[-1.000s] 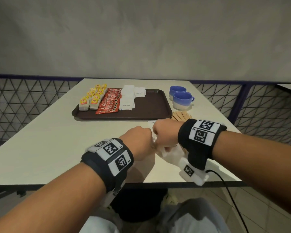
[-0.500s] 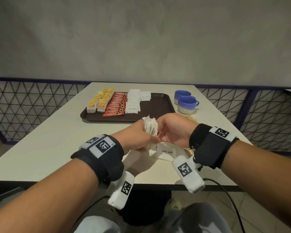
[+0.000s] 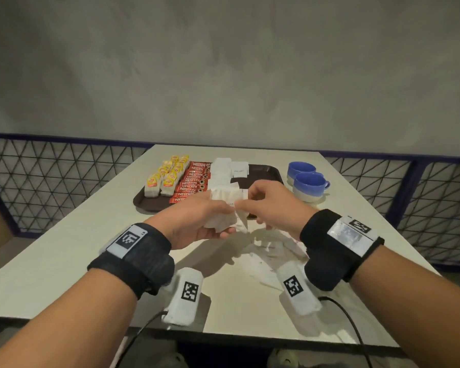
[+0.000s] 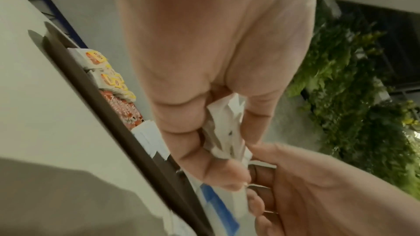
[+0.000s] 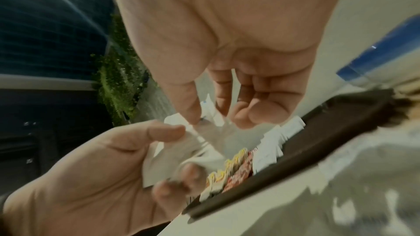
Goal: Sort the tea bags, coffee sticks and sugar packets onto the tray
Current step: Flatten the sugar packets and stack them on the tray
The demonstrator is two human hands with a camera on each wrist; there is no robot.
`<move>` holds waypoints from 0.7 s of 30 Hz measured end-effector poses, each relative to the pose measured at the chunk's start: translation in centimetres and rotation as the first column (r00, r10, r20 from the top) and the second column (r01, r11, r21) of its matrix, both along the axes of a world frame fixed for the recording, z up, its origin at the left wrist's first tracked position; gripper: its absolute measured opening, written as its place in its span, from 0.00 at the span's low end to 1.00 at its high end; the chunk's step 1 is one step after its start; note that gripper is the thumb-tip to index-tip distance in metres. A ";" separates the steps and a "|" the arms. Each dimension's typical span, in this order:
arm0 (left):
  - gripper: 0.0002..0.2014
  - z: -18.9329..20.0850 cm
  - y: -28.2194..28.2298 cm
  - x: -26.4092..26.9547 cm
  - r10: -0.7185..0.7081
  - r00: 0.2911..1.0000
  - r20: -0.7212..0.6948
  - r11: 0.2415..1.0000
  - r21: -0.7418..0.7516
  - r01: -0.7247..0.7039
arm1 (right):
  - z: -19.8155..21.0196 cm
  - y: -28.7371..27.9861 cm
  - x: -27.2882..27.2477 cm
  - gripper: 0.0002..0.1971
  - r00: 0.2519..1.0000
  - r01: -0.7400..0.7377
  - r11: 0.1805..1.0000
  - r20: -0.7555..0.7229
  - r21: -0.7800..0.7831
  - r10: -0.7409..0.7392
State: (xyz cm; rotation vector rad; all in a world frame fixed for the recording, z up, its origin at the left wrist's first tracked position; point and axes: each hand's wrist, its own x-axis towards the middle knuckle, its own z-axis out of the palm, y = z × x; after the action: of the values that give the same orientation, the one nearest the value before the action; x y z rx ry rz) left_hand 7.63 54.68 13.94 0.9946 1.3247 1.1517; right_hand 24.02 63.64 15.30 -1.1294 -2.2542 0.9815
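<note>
**Sugar packets in hand, short of the tray**

The left hand [image 3: 197,224] grips a loose bundle of white sugar packets [image 3: 225,208], fingers curled round it, held above the table [image 3: 64,235] just in front of the tray [image 3: 266,172]. The right hand [image 3: 270,205] meets it and pinches the bundle's right edge between thumb and fingertips; the two hands are together on the same stack. More white packets [image 3: 274,251] lie on the table below the right wrist, blurred.

On the tray, tea bags [image 3: 168,179] stand at the left, coffee sticks [image 3: 193,181] beside them, and a row of sugar packets [image 3: 221,171] next, with bare tray to the right. Two blue cups [image 3: 307,185] stand off the tray to the right.

Handling judgement: the packets look light, thin and soft, with crumpled, fanned edges in the left wrist view. They probably slide on each other, so a loose hold risks shedding some. The paper is likely to tear if pulled at a corner. The safest hold appears to be across the flat faces at mid-stack, squared by the other hand, then laid flat beside the white row.
</note>
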 end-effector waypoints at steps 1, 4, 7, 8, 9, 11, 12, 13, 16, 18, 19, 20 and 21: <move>0.15 0.2 0.3 -0.5 -0.025 1.000 -0.004 1.000 0.008 0.025 | 0.5 0.5 0.0 0.20 1.000 -0.017 0.999 0.015 0.037 0.016; 0.17 0.6 1.8 -1.7 -0.123 0.992 -0.040 0.992 0.027 0.124 | 2.4 2.5 0.0 0.25 0.996 -0.071 0.994 -0.044 0.078 0.075; 0.14 1.3 3.8 -2.8 -0.166 0.982 -0.088 0.983 0.060 0.172 | 4.0 4.3 -0.9 0.18 0.970 -0.195 0.979 -0.133 0.067 0.202; 0.12 1.4 4.5 -3.2 -0.172 0.981 -0.095 0.981 0.071 0.179 | 4.3 5.0 -1.3 0.16 0.959 -0.239 0.969 -0.140 0.066 0.246; 0.11 1.4 5.1 -3.7 -0.179 0.980 -0.091 0.979 0.082 0.186 | 4.4 5.6 -1.8 0.14 0.950 -0.274 0.959 -0.133 0.074 0.282; 0.09 1.1 6.3 -4.5 -0.183 0.983 -0.030 0.976 0.116 0.186 | 4.3 6.8 -2.5 0.14 0.940 -0.312 0.945 -0.109 0.099 0.322; 0.11 0.7 6.8 -4.8 -0.173 0.984 0.029 0.975 0.143 0.167 | 4.2 7.4 -2.8 0.13 0.936 -0.321 0.941 -0.118 0.102 0.332; 0.15 0.3 7.2 -5.2 -0.154 0.983 0.102 0.976 0.170 0.135 | 4.1 8.1 -3.0 0.13 0.929 -0.330 0.940 -0.145 0.092 0.340; 0.23 -0.6 8.2 -5.6 -0.059 0.960 0.273 0.980 0.199 0.004 | 3.9 9.9 -3.5 0.15 0.912 -0.341 0.939 -0.229 0.034 0.340; 0.22 -0.7 8.4 -5.5 -0.009 0.949 0.314 0.978 0.200 -0.056 | 3.8 10.7 -3.6 0.16 0.913 -0.347 0.938 -0.225 0.008 0.339; 0.21 -0.7 8.4 -5.3 0.008 0.944 0.329 0.976 0.203 -0.079 | 3.7 11.0 -3.6 0.15 0.913 -0.356 0.934 -0.215 -0.003 0.347; 0.20 -0.7 8.4 -5.1 0.019 0.941 0.339 0.973 0.211 -0.095 | 3.7 11.2 -3.5 0.14 0.912 -0.369 0.929 -0.200 -0.015 0.359; 0.20 -0.8 8.4 -4.9 0.030 0.940 0.339 0.969 0.220 -0.110 | 3.6 11.3 -3.5 0.13 0.911 -0.382 0.924 -0.180 -0.030 0.371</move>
State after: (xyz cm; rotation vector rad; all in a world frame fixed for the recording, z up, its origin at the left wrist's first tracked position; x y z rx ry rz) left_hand 2.78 63.12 13.14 0.8757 0.9729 1.4878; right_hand 20.52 74.97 18.91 -0.6096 -2.3578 1.2553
